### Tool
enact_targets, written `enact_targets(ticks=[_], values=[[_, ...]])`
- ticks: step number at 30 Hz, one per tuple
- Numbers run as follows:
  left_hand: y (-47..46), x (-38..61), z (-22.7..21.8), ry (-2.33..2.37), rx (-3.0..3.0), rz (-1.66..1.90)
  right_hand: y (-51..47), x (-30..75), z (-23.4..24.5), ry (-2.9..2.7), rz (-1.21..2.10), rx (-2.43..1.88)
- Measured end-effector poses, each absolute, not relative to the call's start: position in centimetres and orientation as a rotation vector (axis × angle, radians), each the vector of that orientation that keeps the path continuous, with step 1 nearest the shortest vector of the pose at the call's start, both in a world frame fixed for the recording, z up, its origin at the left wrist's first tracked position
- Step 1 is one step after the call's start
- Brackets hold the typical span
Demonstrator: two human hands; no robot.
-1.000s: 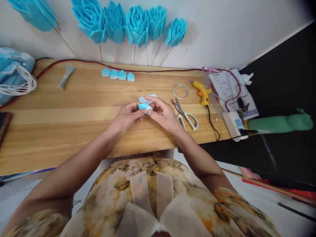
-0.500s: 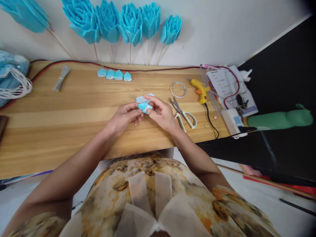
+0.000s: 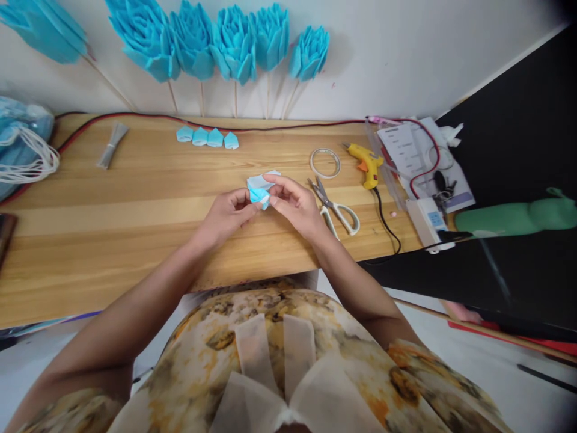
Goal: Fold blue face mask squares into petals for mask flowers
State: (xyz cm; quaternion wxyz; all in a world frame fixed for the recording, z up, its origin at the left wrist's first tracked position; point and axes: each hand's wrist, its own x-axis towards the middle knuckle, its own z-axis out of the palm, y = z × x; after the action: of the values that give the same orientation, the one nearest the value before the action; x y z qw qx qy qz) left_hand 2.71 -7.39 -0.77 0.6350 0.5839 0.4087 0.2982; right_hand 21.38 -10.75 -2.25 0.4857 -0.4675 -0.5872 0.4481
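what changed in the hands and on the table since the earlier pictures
The blue strip between the left hand and right hand now looks narrower, its right end drawn in leftward; folded or turned, I can't tell which. Neither has visibly let go. The scissors, tape, glue gun and four folded pieces stayed put.
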Motion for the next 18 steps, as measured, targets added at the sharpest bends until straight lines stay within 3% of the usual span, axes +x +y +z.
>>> enact_targets(ticks=[18], values=[[-7.24, 2.90, -0.77, 0.976, 1.275, 0.762, -10.74, 21.35, -2.31, -1.392, 1.093, -1.160]])
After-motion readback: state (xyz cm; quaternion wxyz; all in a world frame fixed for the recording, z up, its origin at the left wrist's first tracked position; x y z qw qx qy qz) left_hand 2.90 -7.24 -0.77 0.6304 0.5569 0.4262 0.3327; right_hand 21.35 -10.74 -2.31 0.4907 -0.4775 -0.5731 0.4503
